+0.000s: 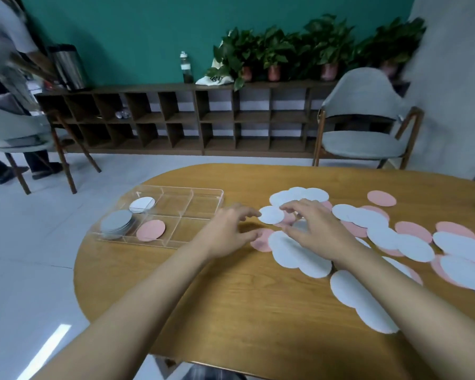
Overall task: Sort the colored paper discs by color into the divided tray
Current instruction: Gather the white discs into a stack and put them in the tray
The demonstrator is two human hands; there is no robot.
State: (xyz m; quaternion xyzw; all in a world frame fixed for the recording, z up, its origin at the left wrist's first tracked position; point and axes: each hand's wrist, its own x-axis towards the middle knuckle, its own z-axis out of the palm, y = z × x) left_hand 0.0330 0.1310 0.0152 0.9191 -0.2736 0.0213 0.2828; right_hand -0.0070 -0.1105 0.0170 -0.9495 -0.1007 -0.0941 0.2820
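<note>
- Across the right half of a rounded wooden table (231, 311), loose white and pink paper discs (381, 237) lie scattered, many of them overlapping.
- At the table's far left sits a clear divided tray (203, 205) with two rows of compartments.
- Both hands reach over the discs just right of the tray, close together but not touching.
- The left hand (228, 231) has relaxed, spread fingers, its index fingertip at the edge of a single white disc (270, 215).
- The right hand (313, 229) arches over the pile with curved fingers; whether it pinches anything cannot be told.
- Inside the tray, a grey stack (117, 224) fills the near-left compartment.
- One pink disc (150, 230) lies in the near-middle compartment.
- One sorted white disc (141, 204) lies in the far-left compartment.
</note>
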